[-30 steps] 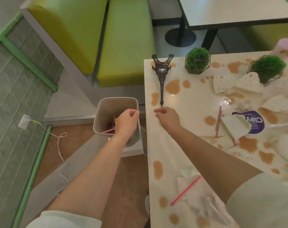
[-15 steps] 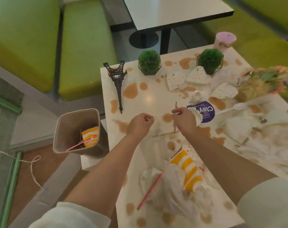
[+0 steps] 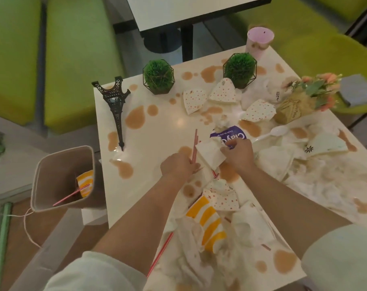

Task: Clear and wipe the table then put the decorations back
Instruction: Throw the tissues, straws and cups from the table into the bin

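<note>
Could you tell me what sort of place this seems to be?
Probably a café or fast-food dining area: green booth seats, a second pedestal table behind, and disposable cups and a plastic spoon littering this table.

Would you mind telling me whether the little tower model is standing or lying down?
Lying down: the tower model rests flat along the table.

Person seen from head camera. Both forearms bare from above the elbow down to the left hand [image 3: 178, 165] and right hand [image 3: 239, 154]. No watch, rings or gloves visible on either. Short sleeves, pale off-white, plain fabric with no print or logo: left sleeve [image 3: 94, 271] at bottom left of view, right sleeve [image 3: 342, 259] at bottom right. Sleeve hems loose, softly rounded.
</note>
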